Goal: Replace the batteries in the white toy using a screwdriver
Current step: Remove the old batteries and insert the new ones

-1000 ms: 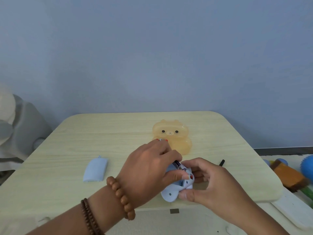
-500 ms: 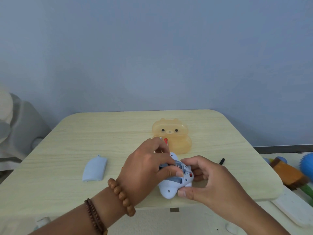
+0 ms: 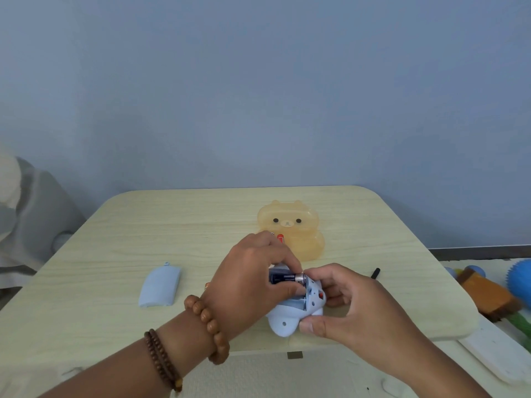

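At the table's [image 3: 115, 268] near edge, the right hand [image 3: 356, 308] clamps its fingers round the white toy [image 3: 287, 317] while the left hand [image 3: 250, 282] pinches a battery [image 3: 287, 278] into the open bay, and seated crooked, it could spring out!

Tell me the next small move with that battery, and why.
Probably press the battery down flat into the open bay of the white toy. The left hand pinches it lying level across the top of the bay, not visibly seated, while the right hand grips the toy steady. The cover lies apart on the table, so closing comes later.
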The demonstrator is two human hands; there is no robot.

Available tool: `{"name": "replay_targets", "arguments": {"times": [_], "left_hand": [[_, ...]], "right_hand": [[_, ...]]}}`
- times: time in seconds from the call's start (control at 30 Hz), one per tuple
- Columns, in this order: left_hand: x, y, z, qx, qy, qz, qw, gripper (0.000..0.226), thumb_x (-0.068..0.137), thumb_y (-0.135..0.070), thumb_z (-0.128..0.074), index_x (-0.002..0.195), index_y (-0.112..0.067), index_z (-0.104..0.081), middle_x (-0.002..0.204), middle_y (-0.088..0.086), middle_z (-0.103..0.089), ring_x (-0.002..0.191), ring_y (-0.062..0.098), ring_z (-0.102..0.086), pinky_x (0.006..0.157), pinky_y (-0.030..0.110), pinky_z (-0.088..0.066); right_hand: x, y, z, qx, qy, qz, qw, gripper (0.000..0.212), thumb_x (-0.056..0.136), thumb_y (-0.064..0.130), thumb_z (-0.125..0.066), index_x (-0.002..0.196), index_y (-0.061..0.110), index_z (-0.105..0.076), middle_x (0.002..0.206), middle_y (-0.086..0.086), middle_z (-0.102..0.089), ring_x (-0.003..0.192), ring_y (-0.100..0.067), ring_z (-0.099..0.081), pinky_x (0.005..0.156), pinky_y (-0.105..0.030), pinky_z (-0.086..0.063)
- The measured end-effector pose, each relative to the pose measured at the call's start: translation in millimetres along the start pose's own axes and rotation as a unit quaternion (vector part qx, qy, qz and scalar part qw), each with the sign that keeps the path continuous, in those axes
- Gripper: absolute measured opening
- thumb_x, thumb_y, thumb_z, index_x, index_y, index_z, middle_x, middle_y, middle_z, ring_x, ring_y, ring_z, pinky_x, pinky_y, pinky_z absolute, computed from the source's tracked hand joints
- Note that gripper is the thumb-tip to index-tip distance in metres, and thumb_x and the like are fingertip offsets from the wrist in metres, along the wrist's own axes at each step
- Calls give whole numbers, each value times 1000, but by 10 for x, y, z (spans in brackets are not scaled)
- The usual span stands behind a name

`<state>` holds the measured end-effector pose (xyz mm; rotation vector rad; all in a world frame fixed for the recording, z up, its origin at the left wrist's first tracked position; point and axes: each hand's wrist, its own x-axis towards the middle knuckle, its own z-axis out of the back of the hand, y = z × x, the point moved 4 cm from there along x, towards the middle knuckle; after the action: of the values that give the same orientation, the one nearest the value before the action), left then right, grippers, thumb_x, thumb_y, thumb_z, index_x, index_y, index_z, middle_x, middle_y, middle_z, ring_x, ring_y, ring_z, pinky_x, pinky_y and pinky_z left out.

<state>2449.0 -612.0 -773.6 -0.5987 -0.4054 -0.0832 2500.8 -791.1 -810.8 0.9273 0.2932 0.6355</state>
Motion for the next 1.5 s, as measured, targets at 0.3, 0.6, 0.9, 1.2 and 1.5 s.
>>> {"name": "replay_targets", "arguments": {"times": [0.3, 0.6, 0.9, 1.2, 1.5], "left_hand": [[1, -11, 2, -3, 41, -4, 999, 23, 78, -27, -82, 94, -42, -75, 97, -18, -57, 97, 4, -52, 79, 13, -38], [15, 32, 9, 2, 53, -13, 998, 23, 79, -27, -82, 97, -40, -78, 99, -17, -57, 94, 3, -56, 77, 7, -39], [-106, 14, 73, -94, 116, 1, 989, 44, 76, -42, -81, 113, -40, -57, 124, -22, -50, 122, 3, -50, 86, 13, -46], [-182, 134, 1, -58, 132, 4, 990, 97, 56, -57, -89, 141, -36, -48, 145, -30, -44, 132, -17, -36, 111, 10, -31], [-220, 183, -48, -88, 99, 27, 991, 93, 54, -61, -87, 137, -37, -54, 141, -33, -46, 132, -16, -37, 111, 26, -41]], "right_hand": [[-16, 17, 14, 7, 1, 7, 1000, 52, 67, 23, -94, 108, 41, -69, 104, 21, -76, 96, 2, -71, 85, -12, -53], [-20, 3, 10, 12, -3, -3, 1000, 59, 67, 30, -94, 118, 40, -67, 108, 21, -76, 100, 3, -69, 90, -17, -53], [-36, 13, 30, 14, -12, -21, 1000, 58, 65, 25, -96, 114, 37, -69, 105, 17, -78, 96, -1, -73, 92, -27, -58], [-27, 49, 77, 17, 29, -37, 999, 60, 63, 27, -92, 116, 41, -67, 109, 17, -76, 96, -6, -74, 93, -35, -59], [160, 222, -12, 120, -45, -151, 980, 11, 84, 38, -74, 84, 26, -75, 60, -11, -71, 62, -16, -64, 84, -58, -60]]}}
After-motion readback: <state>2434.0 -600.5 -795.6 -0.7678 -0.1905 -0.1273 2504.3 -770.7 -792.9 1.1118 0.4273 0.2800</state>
